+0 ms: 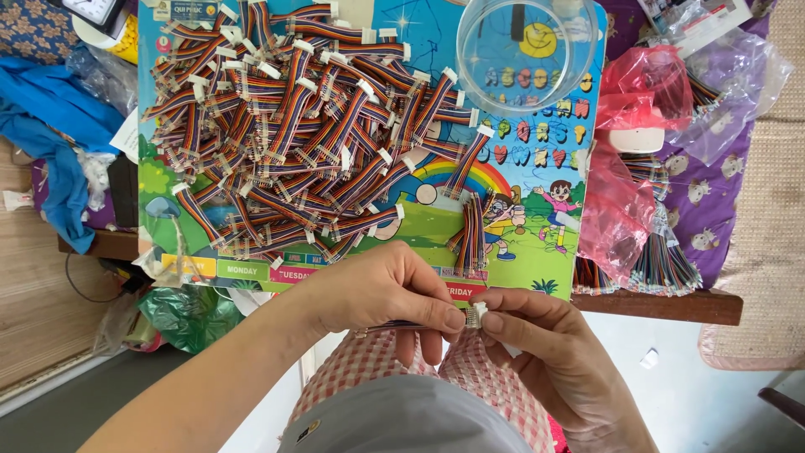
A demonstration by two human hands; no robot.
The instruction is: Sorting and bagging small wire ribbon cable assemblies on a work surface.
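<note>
Both hands pinch one white connector between their fingertips.

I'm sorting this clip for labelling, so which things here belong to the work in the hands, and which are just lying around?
In use:
- left hand and right hand, pinching a small white connector between them
- pile of rainbow ribbon cables
- small sorted bundle of cables
- colourful picture board under them

Lying about:
- clear round lid
- pink plastic bags
- blue cloth
- green bag
</note>
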